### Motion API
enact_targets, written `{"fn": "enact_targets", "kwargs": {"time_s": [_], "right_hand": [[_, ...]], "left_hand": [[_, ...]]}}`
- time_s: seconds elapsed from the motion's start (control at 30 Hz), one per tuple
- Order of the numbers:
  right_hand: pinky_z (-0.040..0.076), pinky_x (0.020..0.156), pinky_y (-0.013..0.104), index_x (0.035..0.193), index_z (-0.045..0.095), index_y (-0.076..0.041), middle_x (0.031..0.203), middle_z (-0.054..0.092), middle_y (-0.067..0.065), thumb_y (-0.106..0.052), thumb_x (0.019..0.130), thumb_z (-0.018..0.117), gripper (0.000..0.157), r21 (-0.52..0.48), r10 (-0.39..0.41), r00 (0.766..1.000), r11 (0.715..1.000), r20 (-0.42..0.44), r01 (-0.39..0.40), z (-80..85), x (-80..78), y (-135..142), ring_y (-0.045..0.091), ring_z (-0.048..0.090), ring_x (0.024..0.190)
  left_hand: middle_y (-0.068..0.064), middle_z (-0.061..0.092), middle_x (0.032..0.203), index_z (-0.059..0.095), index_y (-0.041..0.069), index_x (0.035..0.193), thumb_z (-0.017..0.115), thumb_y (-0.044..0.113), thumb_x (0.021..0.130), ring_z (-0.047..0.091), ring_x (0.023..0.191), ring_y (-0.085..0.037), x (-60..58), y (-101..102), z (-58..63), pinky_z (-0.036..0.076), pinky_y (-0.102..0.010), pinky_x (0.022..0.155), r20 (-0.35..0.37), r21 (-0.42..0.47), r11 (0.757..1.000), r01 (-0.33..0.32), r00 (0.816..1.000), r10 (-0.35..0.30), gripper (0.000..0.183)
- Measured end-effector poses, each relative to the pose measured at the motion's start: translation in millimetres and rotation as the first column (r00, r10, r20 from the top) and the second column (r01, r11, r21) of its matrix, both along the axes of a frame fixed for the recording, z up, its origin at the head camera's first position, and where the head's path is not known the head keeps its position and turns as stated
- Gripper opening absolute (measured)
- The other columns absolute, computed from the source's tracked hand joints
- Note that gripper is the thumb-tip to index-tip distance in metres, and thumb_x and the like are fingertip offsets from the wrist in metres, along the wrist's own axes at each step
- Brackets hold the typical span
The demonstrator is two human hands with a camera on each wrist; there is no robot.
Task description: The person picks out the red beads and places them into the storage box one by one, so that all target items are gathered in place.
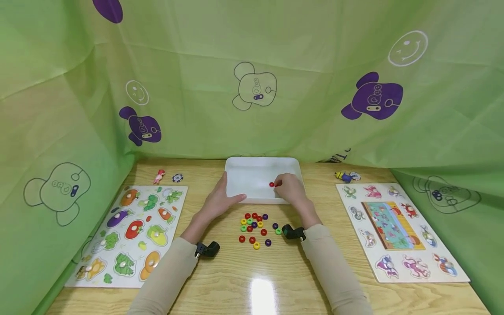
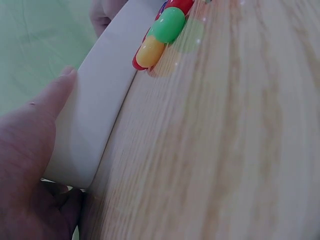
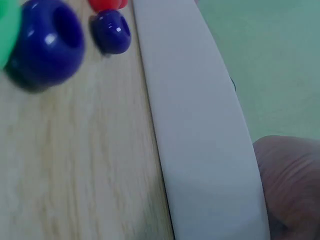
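Observation:
A shallow white tray (image 1: 252,201) stands at the back middle of the table. My left hand (image 1: 218,199) holds its front left corner, thumb along the front rim and fingers down the left side. In the left wrist view the thumb (image 2: 57,95) lies against the tray's wall. Over the tray's right part, my right hand (image 1: 290,188) has its fingertips together, with red showing at them. Just left of those fingertips is a red bead (image 1: 271,184). In the right wrist view, the tray's wall hides the fingertips.
Several red, yellow, green and purple beads (image 1: 254,225) lie in front of the tray. A vegetable puzzle board (image 1: 180,192) lies left, a sea-animal puzzle board (image 1: 356,253) right. Small figures (image 1: 159,176) stand near the back corners. Green cloth (image 1: 197,109) hangs around the table.

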State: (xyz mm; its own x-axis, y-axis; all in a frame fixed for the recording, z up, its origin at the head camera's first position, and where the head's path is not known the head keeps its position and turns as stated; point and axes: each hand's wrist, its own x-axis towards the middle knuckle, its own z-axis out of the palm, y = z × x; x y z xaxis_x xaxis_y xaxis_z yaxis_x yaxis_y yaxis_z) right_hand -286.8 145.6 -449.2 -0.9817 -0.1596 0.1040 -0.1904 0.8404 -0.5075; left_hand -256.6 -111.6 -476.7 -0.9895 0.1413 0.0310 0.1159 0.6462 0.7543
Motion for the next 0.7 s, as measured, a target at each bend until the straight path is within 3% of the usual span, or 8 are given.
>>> {"fn": "enact_targets", "kwargs": {"time_s": [0.3, 0.47, 0.7], "right_hand": [[0.047, 0.070, 0.031, 0.088, 0.070, -0.007, 0.083, 0.066, 0.005, -0.008, 0.079, 0.067, 0.010, -0.031, 0.035, 0.999, 0.999, 0.007, -0.035, 2.3, 3.7, 3.1, 0.020, 0.056, 0.079], [0.048, 0.073, 0.034, 0.095, 0.070, -0.004, 0.090, 0.066, 0.009, -0.006, 0.080, 0.064, 0.017, -0.063, 0.083, 0.996, 0.995, -0.014, -0.083, 9.1, 10.6, 7.0, 0.021, 0.056, 0.083], [0.052, 0.078, 0.036, 0.098, 0.071, -0.004, 0.096, 0.068, 0.010, -0.006, 0.082, 0.066, 0.018, -0.072, 0.173, 0.984, 0.982, -0.038, -0.175, 30.3, 34.8, 6.7, 0.020, 0.060, 0.086]], "left_hand": [[-0.010, 0.005, 0.158, -0.002, 0.014, 0.150, 0.061, 0.074, 0.067, 0.012, 0.144, -0.030, 0.8, 0.4, 0.4, 0.021, -0.053, 0.113, 0.003, -0.001, 1.000, -0.008, 1.000, 0.008, 0.120], [-0.010, 0.006, 0.158, -0.002, 0.014, 0.150, 0.064, 0.067, 0.070, 0.012, 0.144, -0.030, 0.6, 0.6, -0.7, 0.021, -0.053, 0.113, 0.003, 0.004, 1.000, -0.014, 1.000, 0.014, 0.117], [-0.010, 0.005, 0.158, -0.003, 0.015, 0.150, 0.062, 0.071, 0.068, 0.011, 0.144, -0.030, 1.2, 0.6, 0.2, 0.020, -0.053, 0.114, 0.013, 0.001, 1.000, -0.009, 1.000, 0.009, 0.119]]}}
